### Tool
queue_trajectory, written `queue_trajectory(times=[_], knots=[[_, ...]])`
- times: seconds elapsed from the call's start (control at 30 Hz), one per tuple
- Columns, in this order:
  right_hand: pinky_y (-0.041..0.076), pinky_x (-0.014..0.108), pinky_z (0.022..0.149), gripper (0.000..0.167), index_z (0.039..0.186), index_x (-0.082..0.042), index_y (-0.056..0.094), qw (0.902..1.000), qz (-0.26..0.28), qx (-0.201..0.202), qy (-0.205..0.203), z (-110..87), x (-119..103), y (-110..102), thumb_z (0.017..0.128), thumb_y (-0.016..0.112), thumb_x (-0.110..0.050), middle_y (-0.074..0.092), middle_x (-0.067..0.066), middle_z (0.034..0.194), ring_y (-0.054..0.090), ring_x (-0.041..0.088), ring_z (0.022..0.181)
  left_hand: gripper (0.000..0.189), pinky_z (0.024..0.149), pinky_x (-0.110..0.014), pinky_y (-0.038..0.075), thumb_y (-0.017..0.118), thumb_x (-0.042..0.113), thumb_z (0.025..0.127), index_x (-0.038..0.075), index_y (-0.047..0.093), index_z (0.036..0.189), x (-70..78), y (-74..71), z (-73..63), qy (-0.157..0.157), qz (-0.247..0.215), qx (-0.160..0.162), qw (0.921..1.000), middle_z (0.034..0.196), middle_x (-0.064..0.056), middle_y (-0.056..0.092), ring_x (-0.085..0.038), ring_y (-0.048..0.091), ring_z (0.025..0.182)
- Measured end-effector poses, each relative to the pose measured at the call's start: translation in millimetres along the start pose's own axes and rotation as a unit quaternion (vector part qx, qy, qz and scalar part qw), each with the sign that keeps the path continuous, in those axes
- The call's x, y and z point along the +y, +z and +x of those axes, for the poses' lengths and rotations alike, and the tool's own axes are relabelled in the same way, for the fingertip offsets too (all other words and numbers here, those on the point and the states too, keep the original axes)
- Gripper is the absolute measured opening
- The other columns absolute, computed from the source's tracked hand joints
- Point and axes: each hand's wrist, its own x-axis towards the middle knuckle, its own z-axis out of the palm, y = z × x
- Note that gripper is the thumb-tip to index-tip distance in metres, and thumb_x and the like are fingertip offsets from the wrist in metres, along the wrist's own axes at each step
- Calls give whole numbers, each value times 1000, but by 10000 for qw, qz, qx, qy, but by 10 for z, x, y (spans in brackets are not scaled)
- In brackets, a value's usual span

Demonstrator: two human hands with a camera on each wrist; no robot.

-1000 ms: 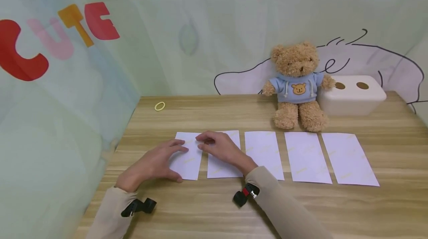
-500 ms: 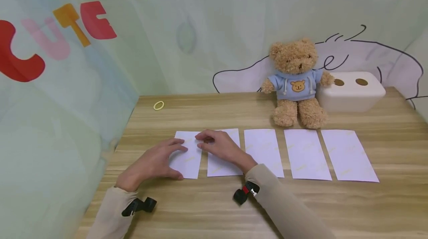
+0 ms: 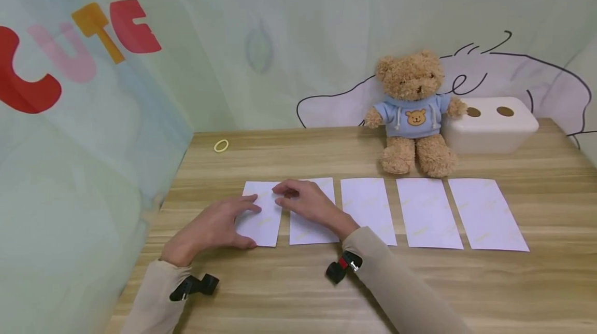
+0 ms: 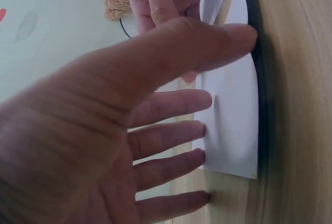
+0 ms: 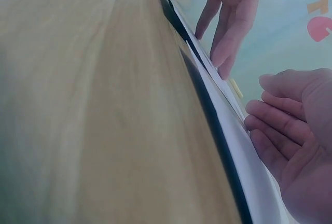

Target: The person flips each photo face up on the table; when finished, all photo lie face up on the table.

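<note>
Several white paper sheets with faint yellow marks lie in a row. My left hand (image 3: 214, 226) is over the leftmost sheet (image 3: 262, 227), fingers spread, with the thumb tip by its near edge. In the left wrist view that hand's thumb (image 4: 228, 40) overlaps the sheet (image 4: 233, 125), and the fingertips hover along its far side. My right hand (image 3: 310, 202) hangs above the second sheet (image 3: 310, 233) with fingers loosely bent, fingertips beside the leftmost sheet's right edge. Nothing shows between its thumb and fingers in the right wrist view.
More sheets, including the rightmost sheet (image 3: 489, 214), continue the row. Behind them a teddy bear (image 3: 415, 116) in a blue hoodie sits against a white box (image 3: 489, 134) with two oval holes. A pale yellow ring (image 3: 227, 143) lies at the wooden table's back left.
Both hands hold nearly the same pose over the sheets. The table, bear and box shift slightly upward as the head view tilts a little.
</note>
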Motion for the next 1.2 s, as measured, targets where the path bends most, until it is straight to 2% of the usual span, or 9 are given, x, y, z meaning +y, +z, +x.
queue_trajectory(times=[0.1,0.23,0.37,0.47,0.63,0.73,0.9,1.0,1.2], knots=[[52,31,101,25,125,-7,75,10000,-8,10,3,-2,-4,-2,103,71,-17,76,4,123,69,16,112,60,103,-53,52,94,34,76,3,76,124,3,-17,2,10,19,49,10000,142,-17,66,-39,64,128],[51,31,102,25,125,-6,75,10000,28,19,5,-2,1,2,104,70,-18,76,4,123,69,16,113,49,86,-42,58,93,33,78,7,81,117,13,-27,0,53,-30,215,9997,129,-11,74,-27,73,106],[52,30,102,25,125,-6,74,9999,143,4,29,-3,19,6,105,69,-19,76,5,122,70,17,114,37,73,-30,53,92,33,80,12,84,109,20,-22,9,37,-203,287,9994,124,-8,76,-14,67,87],[52,29,101,25,125,-6,74,9997,251,-16,52,-4,14,15,105,68,-18,75,5,122,70,17,115,30,67,-26,48,90,33,81,14,85,104,25,-20,6,16,-346,338,9988,121,-6,77,-11,59,77],[53,27,99,24,125,-4,73,9997,223,-19,13,5,-27,6,106,66,-18,75,5,119,70,16,112,23,68,-25,49,86,31,84,15,87,100,28,-16,-18,-79,-633,495,9967,115,-2,79,-11,61,77],[54,27,96,19,118,-5,76,9999,97,106,-25,7,-63,-24,106,67,-16,76,4,113,71,15,107,19,66,-25,49,84,29,87,15,87,100,15,-13,-6,-170,-891,515,9945,113,-2,79,-11,62,77],[54,26,82,10,100,-9,75,9989,-227,349,224,-7,-119,-53,104,68,-15,73,0,96,66,13,91,14,58,-25,49,81,23,90,14,88,100,-39,6,-7,-337,-1366,627,9881,108,-2,80,-7,70,78],[52,26,73,10,96,-9,73,9982,-285,346,395,-14,-129,-62,103,68,-14,69,-1,89,61,12,82,13,54,-25,49,80,18,91,14,87,100,-91,24,-23,-401,-1576,749,9838,105,-1,80,-5,69,72],[51,24,60,11,94,-6,71,9980,41,78,628,-3,-118,-57,102,67,-12,67,-2,76,63,9,65,13,56,-24,47,80,19,91,17,88,102,-141,38,-22,-358,-1524,964,9830,102,2,80,-1,65,76]])
